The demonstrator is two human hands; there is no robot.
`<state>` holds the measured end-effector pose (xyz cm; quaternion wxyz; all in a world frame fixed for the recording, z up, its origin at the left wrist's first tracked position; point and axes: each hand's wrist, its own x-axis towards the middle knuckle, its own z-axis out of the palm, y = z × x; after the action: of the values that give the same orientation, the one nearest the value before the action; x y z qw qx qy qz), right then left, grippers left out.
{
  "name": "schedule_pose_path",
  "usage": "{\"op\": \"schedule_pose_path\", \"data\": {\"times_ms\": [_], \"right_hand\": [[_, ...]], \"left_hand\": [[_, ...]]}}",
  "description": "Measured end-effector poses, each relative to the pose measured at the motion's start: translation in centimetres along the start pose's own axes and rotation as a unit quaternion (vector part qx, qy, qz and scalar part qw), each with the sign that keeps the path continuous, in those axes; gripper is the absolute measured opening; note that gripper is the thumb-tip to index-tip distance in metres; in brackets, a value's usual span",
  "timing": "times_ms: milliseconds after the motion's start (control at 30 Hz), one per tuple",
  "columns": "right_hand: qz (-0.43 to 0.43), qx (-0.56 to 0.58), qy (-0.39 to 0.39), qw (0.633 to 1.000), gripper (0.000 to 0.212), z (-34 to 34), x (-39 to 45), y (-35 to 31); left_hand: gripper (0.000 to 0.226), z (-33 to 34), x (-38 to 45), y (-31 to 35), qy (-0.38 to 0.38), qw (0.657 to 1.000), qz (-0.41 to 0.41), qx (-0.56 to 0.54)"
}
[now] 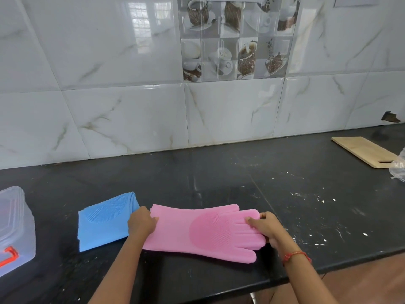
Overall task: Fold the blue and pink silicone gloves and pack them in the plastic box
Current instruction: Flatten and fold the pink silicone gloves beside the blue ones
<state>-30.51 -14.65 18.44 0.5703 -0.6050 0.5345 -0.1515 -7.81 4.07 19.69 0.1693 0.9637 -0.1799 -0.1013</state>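
The flat pink silicone glove (197, 231) is lying stretched across the black counter (219, 172). The left hand (141, 223) is pinching its cuff, the right hand (266, 226) gripping its fingertips, probably ready to fold. The folded blue silicone glove (105, 220) is waiting beside the clear plastic box (16, 229).

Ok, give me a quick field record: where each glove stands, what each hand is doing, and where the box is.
blue silicone glove: folded, lying on black counter
pink silicone glove: flat, unfolded, fingers pointing right
left hand: grip on pink glove's cuff edge
right hand: grip on pink glove's fingertips
clear plastic box: far left, lid on, no glove packed yet
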Motion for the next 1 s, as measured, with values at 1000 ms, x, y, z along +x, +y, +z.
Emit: {"op": "schedule_pose_path", "data": {"times_ms": [1000], "right_hand": [[-0.016,0.399,0.065,0.914,0.037,3.5,-6.6,2.3]], "left_hand": [[0.019,-0.1,-1.9,-1.6,0.028,0.959,-0.089,-0.268]]}}
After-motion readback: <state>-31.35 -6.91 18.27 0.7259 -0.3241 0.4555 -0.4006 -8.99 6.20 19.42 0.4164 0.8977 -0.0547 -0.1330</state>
